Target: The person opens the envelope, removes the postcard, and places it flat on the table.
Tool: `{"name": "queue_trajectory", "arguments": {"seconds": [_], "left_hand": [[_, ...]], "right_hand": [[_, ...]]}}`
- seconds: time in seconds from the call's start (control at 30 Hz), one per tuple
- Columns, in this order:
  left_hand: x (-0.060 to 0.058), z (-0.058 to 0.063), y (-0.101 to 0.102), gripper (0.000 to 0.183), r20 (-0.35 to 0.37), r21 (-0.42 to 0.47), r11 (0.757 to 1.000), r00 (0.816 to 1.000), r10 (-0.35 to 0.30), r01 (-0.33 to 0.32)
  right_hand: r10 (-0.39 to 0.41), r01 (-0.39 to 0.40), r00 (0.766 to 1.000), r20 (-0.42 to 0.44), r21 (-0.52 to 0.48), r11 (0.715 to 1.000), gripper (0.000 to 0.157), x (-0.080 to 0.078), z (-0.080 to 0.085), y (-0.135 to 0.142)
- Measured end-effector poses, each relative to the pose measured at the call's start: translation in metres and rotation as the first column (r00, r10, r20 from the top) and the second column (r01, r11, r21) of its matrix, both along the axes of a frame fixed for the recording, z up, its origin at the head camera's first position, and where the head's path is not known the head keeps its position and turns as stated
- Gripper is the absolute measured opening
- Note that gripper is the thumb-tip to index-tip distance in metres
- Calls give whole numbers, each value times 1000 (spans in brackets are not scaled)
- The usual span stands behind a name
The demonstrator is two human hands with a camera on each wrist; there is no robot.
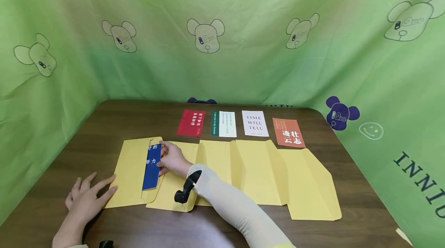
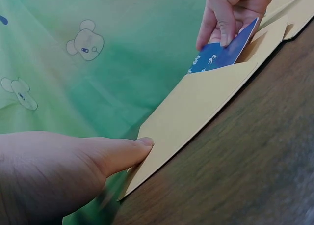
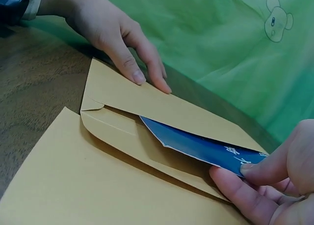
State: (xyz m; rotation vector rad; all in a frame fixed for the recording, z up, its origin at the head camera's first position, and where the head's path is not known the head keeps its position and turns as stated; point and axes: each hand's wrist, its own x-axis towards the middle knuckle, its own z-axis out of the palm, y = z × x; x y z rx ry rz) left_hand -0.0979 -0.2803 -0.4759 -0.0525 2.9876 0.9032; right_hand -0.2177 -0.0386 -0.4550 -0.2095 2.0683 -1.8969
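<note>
A blue card (image 1: pixel 151 170) with white lettering sits partly inside the leftmost yellow envelope (image 1: pixel 129 170), its right part sticking out of the opening. My right hand (image 1: pixel 173 159) pinches the card's outer edge between thumb and fingers, as the right wrist view shows with the card (image 3: pixel 196 147) tilted in the envelope's mouth. The rest of the card is hidden inside. At the envelope's left edge, my left hand (image 1: pixel 88 196) rests with thumb and fingertips on the paper; in the left wrist view its thumb (image 2: pixel 130 151) presses the envelope's end (image 2: pixel 169 131).
Several more yellow envelopes (image 1: pixel 255 170) lie overlapping in a row to the right, flaps unfolded. Behind them lie a red card (image 1: pixel 191 123), a green and white card (image 1: pixel 223 123), a white card (image 1: pixel 255 123) and an orange card (image 1: pixel 288 133). Green curtain (image 1: pixel 222 66) surrounds the brown table (image 1: pixel 83 136).
</note>
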Motion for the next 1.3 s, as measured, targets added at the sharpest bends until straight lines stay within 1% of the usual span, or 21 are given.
{"name": "queue_trajectory", "arguments": {"seconds": [0.27,0.5,0.63,0.97,1.2,1.3], "left_hand": [[-1,0,1,65,-4,2,1000,1000,-1,1],[1,-3,0,63,-18,11,1000,1000,5,-5],[0,-2,0,64,-17,5,1000,1000,4,-4],[1,0,2,65,8,5,1000,1000,-1,1],[2,1,2,63,-4,2,1000,1000,0,0],[2,1,2,63,-4,5,1000,1000,-2,2]], "right_hand": [[-5,5,1000,-13,33,999,80,-1,2,9],[5,-5,1000,-3,47,999,79,-2,3,17],[12,-12,1000,-4,51,999,79,-3,6,21],[22,-19,999,-25,114,993,79,-1,12,34],[22,-16,999,-36,157,988,77,-3,16,43],[25,-17,999,-47,158,987,77,-4,17,46]]}}
